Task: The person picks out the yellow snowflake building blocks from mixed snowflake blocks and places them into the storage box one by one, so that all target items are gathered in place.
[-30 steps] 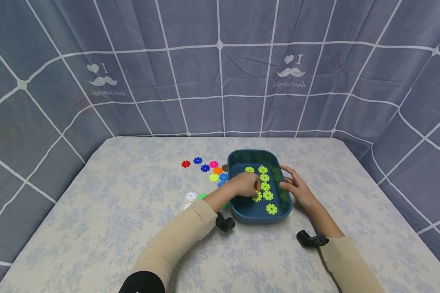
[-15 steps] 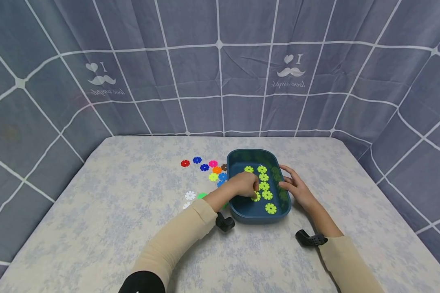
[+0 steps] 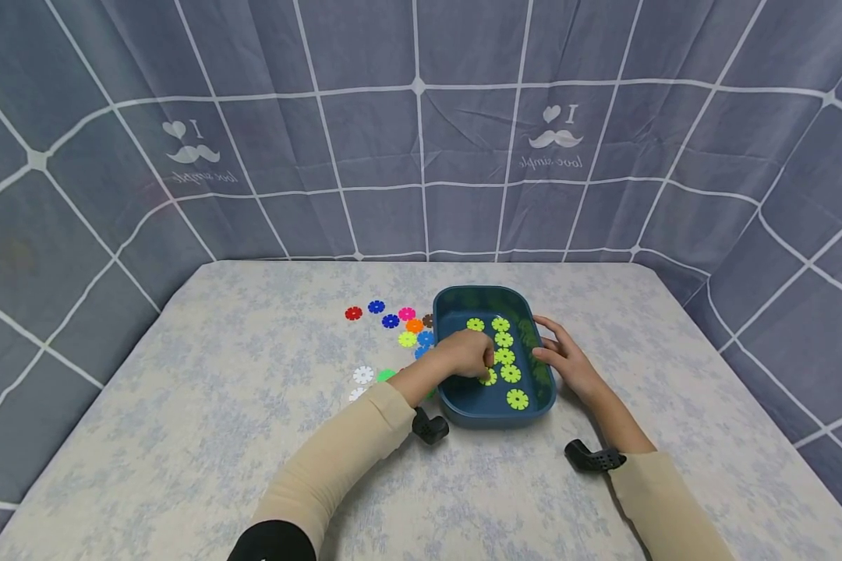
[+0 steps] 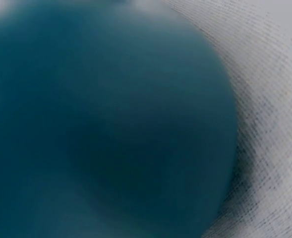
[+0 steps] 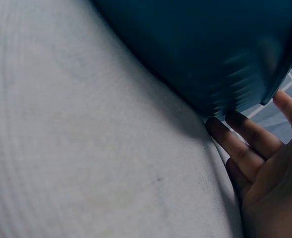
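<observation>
A blue plastic tub stands on the table, with several yellow-green snowflake discs lying in it. My left hand reaches over the tub's left rim, fingers curled down at one yellow-green disc near the middle, which they appear to pinch. That hand covers part of this disc and its own fingertips. Only the tub's blurred wall fills the left wrist view. On the other side, my right hand rests against the tub's right side. In the right wrist view its spread fingers touch the outer wall.
Left of the tub lie loose snowflake discs: red, dark blue, pink, orange, white and green, among others. My left forearm hides some. A grey curtain hangs behind the table.
</observation>
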Available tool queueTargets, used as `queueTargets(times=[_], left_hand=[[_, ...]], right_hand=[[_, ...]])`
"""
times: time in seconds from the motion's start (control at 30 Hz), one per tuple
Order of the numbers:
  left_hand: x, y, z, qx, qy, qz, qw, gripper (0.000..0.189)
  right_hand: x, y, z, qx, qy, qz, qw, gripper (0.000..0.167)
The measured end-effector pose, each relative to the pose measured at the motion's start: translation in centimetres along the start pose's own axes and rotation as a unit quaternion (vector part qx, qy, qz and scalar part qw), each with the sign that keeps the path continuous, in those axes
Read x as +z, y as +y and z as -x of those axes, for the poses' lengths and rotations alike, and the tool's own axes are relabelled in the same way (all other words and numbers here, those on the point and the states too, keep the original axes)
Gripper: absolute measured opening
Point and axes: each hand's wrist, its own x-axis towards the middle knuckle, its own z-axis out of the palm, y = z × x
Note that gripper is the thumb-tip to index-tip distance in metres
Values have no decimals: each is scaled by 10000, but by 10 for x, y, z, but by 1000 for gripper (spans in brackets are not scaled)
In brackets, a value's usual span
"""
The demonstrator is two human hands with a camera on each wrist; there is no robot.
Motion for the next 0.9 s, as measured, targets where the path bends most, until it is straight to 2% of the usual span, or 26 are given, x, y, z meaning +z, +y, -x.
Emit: queueTargets(times=[0.43,0.63,0.77,0.9], left_hand=[[-2,-1,-4,-265,-178,113,9994,16],[-5,1,-4,-421,-344,72,9985,30],[-7,3,-4,-463,-407,-49,9981,33],[-9,3,-4,-366,-359,-48,9987,37]], right_hand=[[-1,0,0,-20,-16,-39,10000,63],[0,0,0,-55,-37,-61,10000,63],[0,0,0,-68,-37,-69,9999,63],[-1,0,1,-49,-38,-63,10000,63]])
